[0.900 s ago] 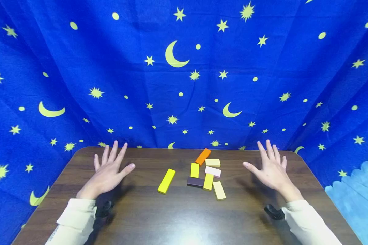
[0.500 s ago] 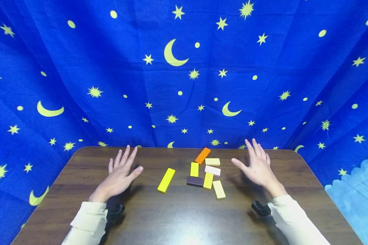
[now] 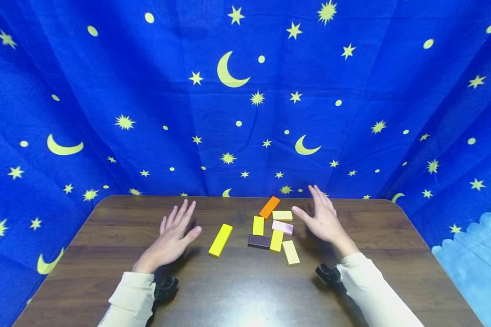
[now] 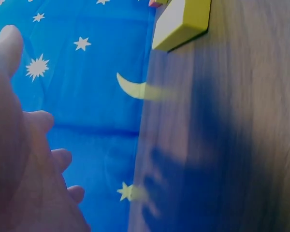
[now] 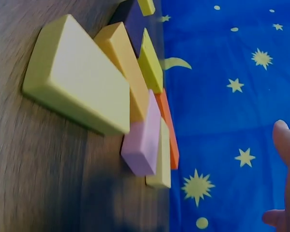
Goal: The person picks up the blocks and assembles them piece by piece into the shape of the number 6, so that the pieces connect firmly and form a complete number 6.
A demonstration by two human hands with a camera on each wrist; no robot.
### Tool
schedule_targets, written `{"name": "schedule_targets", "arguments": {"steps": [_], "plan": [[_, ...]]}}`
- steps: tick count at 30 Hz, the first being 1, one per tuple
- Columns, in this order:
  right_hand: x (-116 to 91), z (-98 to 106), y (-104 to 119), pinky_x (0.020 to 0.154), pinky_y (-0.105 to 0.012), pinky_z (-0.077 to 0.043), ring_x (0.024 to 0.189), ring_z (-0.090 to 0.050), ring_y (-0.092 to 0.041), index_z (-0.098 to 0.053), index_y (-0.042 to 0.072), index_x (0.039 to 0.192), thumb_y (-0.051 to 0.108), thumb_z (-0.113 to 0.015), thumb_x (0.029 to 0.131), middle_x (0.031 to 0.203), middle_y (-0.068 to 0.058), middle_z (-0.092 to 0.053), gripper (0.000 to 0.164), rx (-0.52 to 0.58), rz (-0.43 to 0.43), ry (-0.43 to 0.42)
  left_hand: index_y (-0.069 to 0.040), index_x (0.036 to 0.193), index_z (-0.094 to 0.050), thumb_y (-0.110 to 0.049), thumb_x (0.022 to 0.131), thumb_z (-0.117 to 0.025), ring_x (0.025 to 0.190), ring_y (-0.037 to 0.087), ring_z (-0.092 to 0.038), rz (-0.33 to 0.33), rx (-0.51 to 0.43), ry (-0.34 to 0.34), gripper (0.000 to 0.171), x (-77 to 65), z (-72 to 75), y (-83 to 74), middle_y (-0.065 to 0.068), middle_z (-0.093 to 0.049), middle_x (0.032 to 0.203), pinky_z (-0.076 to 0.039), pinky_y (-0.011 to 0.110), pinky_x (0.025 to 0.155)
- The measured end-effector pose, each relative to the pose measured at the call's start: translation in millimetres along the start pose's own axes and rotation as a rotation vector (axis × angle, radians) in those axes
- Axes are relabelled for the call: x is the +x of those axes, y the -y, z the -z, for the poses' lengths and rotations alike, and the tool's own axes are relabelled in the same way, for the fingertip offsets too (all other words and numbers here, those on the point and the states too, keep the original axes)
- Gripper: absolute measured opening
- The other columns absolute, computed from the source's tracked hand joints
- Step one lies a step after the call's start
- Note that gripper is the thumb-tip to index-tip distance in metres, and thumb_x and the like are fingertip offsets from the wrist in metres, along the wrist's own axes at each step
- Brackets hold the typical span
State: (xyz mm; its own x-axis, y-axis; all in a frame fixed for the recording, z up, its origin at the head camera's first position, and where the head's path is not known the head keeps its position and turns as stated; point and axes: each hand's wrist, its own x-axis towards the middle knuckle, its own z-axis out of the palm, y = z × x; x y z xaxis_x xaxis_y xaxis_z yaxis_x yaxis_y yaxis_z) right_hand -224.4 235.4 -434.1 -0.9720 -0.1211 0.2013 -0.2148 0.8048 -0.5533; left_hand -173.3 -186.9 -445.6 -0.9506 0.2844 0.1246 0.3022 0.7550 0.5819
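My left hand (image 3: 171,240) hovers over the table with fingers spread, holding nothing, left of a long bright yellow block (image 3: 220,240). On the other side, my right hand (image 3: 325,223) is likewise held out with straight fingers, its thumb near a pink block (image 3: 283,227) and a cream block (image 3: 283,215). Around these lie an orange block (image 3: 269,207), a short yellow block (image 3: 258,225), a dark purple block (image 3: 258,241), a golden yellow block (image 3: 276,240) and a second cream block (image 3: 291,253). That last one looms largest in the right wrist view.
The blocks lie flat on a dark wooden table (image 3: 212,290). A blue curtain (image 3: 172,113) with moons and stars hangs along its far edge and sides. Each wrist carries a black strapped device (image 3: 328,274). Light blue cloth (image 3: 474,245) shows at the right.
Both hands have moved inward toward the blocks, the left one to the right and the right one to the left. The blocks have stayed where they were.
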Motion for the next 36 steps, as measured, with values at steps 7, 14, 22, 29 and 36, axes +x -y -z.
{"name": "schedule_targets", "arguments": {"steps": [7,14,22,29,36], "plan": [[10,-16,10,0.115,-0.069,-0.014,0.148,-0.018,-0.049,-0.025,0.002,0.158,0.051,-0.063,0.095,0.164,-0.023,-0.021,0.088,0.047,0.029,0.036,-0.012,0.163,-0.014,-0.043,0.106,-0.043,0.15,0.049,0.0,0.003,-0.043,0.035,0.071,-0.7,-12.8,-2.6,0.017,-0.004,0.168,0.003,0.071,0.113],[17,-28,15,0.116,-0.065,-0.019,0.146,-0.022,-0.048,-0.026,0.0,0.157,0.047,-0.066,0.093,0.16,-0.027,-0.027,0.088,0.081,0.027,0.071,-0.013,0.163,-0.014,-0.042,0.107,-0.043,0.15,0.049,-0.004,-0.005,-0.064,0.06,0.069,-0.9,-25.3,-3.3,0.017,-0.008,0.168,0.003,0.073,0.112],[27,-37,22,0.114,-0.067,-0.022,0.146,-0.023,-0.048,-0.025,0.002,0.158,0.048,-0.067,0.093,0.161,-0.024,-0.027,0.09,0.122,-0.031,0.156,-0.016,0.163,-0.014,-0.046,0.107,-0.04,0.152,0.044,-0.003,0.013,-0.093,0.137,0.068,-1.7,-32.1,-6.5,0.011,-0.009,0.168,0.005,0.07,0.114],[35,-48,28,0.115,-0.064,-0.025,0.145,-0.026,-0.047,-0.03,0.0,0.156,0.04,-0.07,0.092,0.159,-0.025,-0.031,0.086,0.14,-0.069,0.176,-0.017,0.163,-0.012,-0.043,0.108,-0.038,0.153,0.04,0.0,0.033,-0.108,0.197,0.066,-2.4,-36.4,-8.9,0.008,-0.008,0.168,0.007,0.071,0.113],[38,-56,32,0.115,-0.063,-0.025,0.144,-0.03,-0.047,-0.034,-0.001,0.154,0.037,-0.073,0.089,0.157,-0.025,-0.036,0.085,0.131,-0.08,0.192,-0.015,0.163,-0.012,-0.04,0.109,-0.039,0.153,0.041,0.001,0.028,-0.107,0.227,0.065,-1.9,-42.0,-9.7,0.009,-0.009,0.168,0.01,0.073,0.11]]}}
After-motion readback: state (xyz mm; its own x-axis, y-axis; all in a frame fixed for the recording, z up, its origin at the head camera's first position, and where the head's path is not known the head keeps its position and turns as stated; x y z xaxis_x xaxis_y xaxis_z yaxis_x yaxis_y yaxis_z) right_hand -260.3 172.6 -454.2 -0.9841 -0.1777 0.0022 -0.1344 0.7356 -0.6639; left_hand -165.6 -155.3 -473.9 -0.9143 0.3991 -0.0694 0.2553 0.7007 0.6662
